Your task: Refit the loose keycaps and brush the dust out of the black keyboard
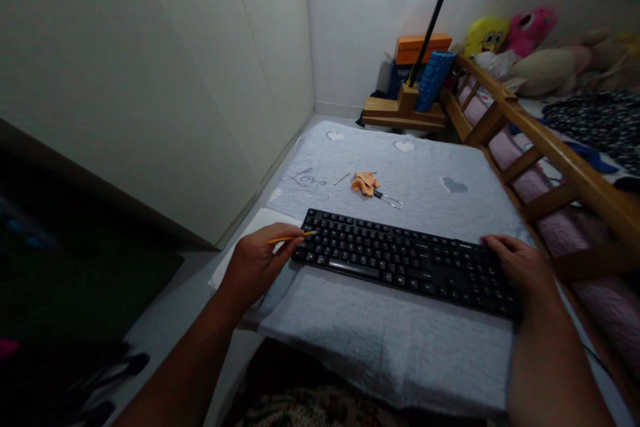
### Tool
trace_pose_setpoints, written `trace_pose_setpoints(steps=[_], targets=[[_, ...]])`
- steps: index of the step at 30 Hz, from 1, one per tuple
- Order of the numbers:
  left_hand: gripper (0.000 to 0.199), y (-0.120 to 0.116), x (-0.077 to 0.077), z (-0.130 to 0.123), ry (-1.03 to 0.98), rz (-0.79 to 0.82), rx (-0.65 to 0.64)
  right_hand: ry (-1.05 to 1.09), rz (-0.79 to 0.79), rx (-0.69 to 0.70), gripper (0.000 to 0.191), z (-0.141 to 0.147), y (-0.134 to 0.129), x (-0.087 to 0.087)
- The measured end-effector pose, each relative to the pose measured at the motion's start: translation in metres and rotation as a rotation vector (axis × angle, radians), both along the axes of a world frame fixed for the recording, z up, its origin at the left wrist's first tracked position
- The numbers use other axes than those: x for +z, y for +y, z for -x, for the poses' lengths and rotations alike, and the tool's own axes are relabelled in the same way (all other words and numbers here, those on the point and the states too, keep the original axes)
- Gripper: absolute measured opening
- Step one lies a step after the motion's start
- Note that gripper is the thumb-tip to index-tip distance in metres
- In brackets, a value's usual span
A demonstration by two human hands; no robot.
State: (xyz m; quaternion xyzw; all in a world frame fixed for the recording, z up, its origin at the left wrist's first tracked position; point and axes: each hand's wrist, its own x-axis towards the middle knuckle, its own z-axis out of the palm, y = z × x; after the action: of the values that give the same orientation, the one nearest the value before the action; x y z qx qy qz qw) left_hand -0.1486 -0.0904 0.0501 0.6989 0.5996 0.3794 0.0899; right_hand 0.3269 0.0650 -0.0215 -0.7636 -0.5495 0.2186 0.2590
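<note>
A black keyboard lies at a slant across a grey-blue cloth with heart prints. My left hand is closed in a pinch on a thin yellow-orange stick, pencil-like, whose tip reaches the keys at the keyboard's left end. At the other end, my right hand grips the keyboard's right edge, thumb on top; its other fingers are mostly hidden. Beyond the keyboard lie a crumpled orange cloth, a wire-looped tool with a dark handle, and a cotton swab.
White paper sticks out beneath my left hand. A tall cabinet stands on the left, and a wooden bed rail runs along the right. Behind the table are a wooden base with a black pole, a blue roller and an orange box.
</note>
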Motion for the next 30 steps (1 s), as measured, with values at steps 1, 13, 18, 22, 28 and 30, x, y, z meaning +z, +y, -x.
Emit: trace_pose_setpoints(steps=[1,13,18,22,28,30], targets=[[0.019,0.008,-0.002,-0.001,0.013,-0.022,0.043,-0.001,-0.005,0.000,0.055,0.000,0.000,-0.001],[0.021,0.042,-0.023,-0.007,0.086,0.059,0.014,0.034,-0.025,0.002,0.045,-0.001,-0.003,-0.001],[0.022,0.023,-0.017,-0.003,0.078,0.138,-0.050,0.038,-0.054,0.004,0.040,0.000,-0.003,-0.002],[0.021,0.009,-0.013,-0.001,0.049,0.196,-0.087,0.024,-0.036,-0.003,0.042,0.000,-0.002,-0.003],[0.021,-0.007,-0.002,0.003,0.021,0.296,-0.188,0.006,-0.045,0.004,0.043,-0.002,-0.001,-0.005],[0.022,-0.009,0.003,0.005,-0.007,0.328,-0.220,0.011,-0.051,0.003,0.042,-0.002,-0.001,-0.004]])
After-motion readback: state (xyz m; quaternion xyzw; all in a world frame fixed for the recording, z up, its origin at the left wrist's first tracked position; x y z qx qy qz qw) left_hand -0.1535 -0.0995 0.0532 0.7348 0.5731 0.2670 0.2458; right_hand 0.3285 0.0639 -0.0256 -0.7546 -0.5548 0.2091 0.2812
